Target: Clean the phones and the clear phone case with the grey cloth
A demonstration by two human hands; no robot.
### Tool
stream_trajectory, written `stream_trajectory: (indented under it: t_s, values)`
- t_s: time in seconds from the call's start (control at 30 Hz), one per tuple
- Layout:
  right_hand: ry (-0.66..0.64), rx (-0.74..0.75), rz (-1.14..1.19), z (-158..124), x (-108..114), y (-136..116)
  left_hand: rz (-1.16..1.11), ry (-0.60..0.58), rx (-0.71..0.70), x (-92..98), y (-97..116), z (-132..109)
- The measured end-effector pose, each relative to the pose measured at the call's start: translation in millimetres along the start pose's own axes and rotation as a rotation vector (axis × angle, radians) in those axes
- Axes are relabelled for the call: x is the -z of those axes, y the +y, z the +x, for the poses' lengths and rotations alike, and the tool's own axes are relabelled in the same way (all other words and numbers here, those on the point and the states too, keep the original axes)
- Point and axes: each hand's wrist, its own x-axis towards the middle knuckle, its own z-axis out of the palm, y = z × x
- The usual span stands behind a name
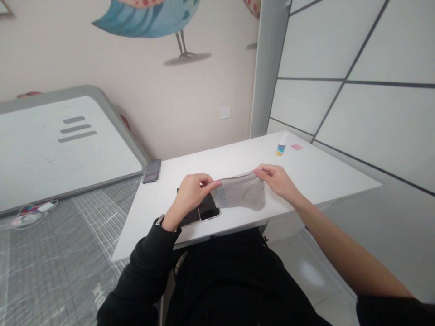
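Observation:
A light grey cloth piece, shaped like a sock (pixel 241 192), is stretched sideways over the near part of the white table. My left hand (pixel 192 194) pinches its upper left corner between thumb and fingers. At the upper right end, my right hand (pixel 277 179) is closed on the same sock. Faint bluish marks show on the sock's left part. Two dark-screened phones lie side by side below my left hand; the right phone (pixel 208 207) is partly covered by the sock, the left phone (pixel 190 218) by my hand and wrist.
Towards the back right of the white table (pixel 340 179) stand a small white, blue and yellow bottle (pixel 281 147) and a flat pink item (pixel 297 146). A blurred dark object (pixel 151 171) lies at the back left corner. White panelled doors (pixel 377 113) line the right side.

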Motion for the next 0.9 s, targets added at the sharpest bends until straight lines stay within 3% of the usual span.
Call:
stream_trajectory:
  t_s: [0.13, 0.37, 0.6, 0.7, 0.9]
  values:
    - [0.024, 0.001, 0.027, 4, -3, 6, -0.011, 0.005, -0.026, -2.9, 2, 0]
    - [-0.106, -0.023, 0.13, -3, 1, 3, -0.117, -0.074, -0.047, -2.4, 7, -3]
    - [0.023, -0.027, 0.173, -5, 6, 10, -0.136, -0.163, -0.099, 6.2, 7, -11]
    - [0.082, -0.009, 0.169, 5, 5, 13, -0.079, -0.089, -0.141, 8.2, 6, -8]
    - [0.179, 0.07, 0.146, 46, 9, 9, 0.073, 0.193, -0.303, 10.0, 9, 16]
